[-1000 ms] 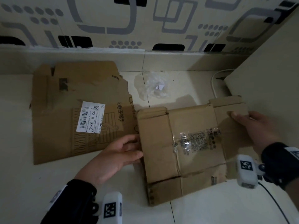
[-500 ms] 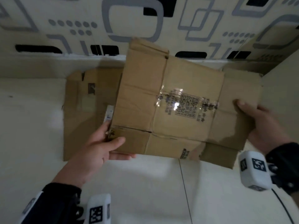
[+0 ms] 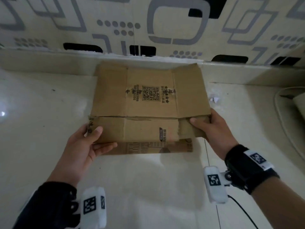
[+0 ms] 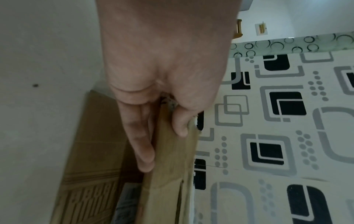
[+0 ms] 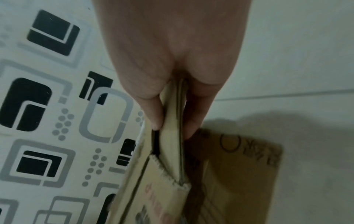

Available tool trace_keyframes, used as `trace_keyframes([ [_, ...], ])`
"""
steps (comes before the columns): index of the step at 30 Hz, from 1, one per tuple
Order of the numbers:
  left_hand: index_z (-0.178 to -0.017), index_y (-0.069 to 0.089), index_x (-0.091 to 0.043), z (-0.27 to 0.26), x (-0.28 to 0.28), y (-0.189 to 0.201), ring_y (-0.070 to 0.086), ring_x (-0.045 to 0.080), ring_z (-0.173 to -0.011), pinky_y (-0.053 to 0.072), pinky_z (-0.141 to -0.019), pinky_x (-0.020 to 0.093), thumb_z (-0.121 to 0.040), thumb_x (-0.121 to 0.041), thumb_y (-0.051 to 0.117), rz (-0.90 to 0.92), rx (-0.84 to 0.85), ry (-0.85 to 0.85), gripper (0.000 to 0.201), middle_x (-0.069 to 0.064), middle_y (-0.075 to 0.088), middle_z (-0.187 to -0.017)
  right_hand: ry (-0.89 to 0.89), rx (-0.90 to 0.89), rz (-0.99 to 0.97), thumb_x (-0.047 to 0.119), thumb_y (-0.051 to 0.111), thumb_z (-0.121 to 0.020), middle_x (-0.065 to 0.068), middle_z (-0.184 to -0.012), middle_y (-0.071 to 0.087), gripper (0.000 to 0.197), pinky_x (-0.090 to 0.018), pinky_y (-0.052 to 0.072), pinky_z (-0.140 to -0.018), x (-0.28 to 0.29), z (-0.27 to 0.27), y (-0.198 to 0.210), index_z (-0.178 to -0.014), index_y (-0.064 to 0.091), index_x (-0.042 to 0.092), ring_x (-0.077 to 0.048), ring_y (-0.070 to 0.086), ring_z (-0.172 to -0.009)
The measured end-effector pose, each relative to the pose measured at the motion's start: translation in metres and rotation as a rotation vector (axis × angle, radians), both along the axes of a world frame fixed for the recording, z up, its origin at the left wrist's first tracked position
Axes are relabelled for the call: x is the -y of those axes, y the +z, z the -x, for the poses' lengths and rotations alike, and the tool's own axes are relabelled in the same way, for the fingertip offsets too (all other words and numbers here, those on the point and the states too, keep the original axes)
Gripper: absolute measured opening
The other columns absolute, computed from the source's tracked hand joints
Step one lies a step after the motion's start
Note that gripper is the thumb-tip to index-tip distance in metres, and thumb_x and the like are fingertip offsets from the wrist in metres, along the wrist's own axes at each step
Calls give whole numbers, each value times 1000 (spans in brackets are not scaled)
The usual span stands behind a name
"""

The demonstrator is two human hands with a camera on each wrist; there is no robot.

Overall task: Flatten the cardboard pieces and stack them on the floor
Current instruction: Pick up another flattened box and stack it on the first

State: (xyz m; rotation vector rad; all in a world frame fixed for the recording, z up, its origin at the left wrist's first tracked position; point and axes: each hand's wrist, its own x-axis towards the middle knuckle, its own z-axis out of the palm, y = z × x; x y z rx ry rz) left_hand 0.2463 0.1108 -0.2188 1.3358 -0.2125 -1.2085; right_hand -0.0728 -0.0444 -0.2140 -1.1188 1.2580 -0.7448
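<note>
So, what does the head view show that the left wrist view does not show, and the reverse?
Only the head view shows the right hand and the QR code print on the flattened brown cardboard piece. Only the left wrist view shows the straight fingers under that piece. Both show the left hand holding it above the printed cardboard sheet lying on the floor.
</note>
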Motion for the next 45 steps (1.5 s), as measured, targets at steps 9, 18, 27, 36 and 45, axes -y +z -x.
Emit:
trace_keyframes([
  [9,-122,67,-2,-2,3,-17,76,31,-100,62,-84,28,-96,7,62,-44,166,162,28,18,73,-117,-84,-80,77,21,74,-85,0,-128,65,58,-49,53,-99,5,-34,-22,-139,51,21,-21,62,-118],
  [18,-140,62,-18,1,4,-23,59,16,-77,51,-57,25,-93,-7,71,-191,482,134,49,7,66,-108,47,-303,147,26,71,-89,1,-120,57,64,-22,50,-92,11,-25,-21,-148,45,26,-5,57,-101],
  [27,-127,68,-25,0,9,-5,68,30,-97,53,-85,43,-88,-25,78,-167,574,267,41,13,71,-119,-116,-344,161,38,71,-87,-6,-135,44,65,-20,42,-71,4,5,-18,-144,42,29,-17,52,-111],
  [36,-119,68,-23,17,31,27,68,18,-84,55,-74,40,-90,-22,75,-57,641,271,30,7,72,-112,-164,-253,246,37,72,-87,-2,-132,52,46,-20,42,-82,8,4,5,-129,52,31,-16,54,-118],
  [45,-128,65,-23,43,57,53,72,16,-103,55,-72,30,-93,-22,72,9,551,161,36,-9,73,-112,-114,-218,305,34,71,-88,0,-127,55,42,-24,46,-91,5,-15,32,-127,55,29,-14,55,-116],
])
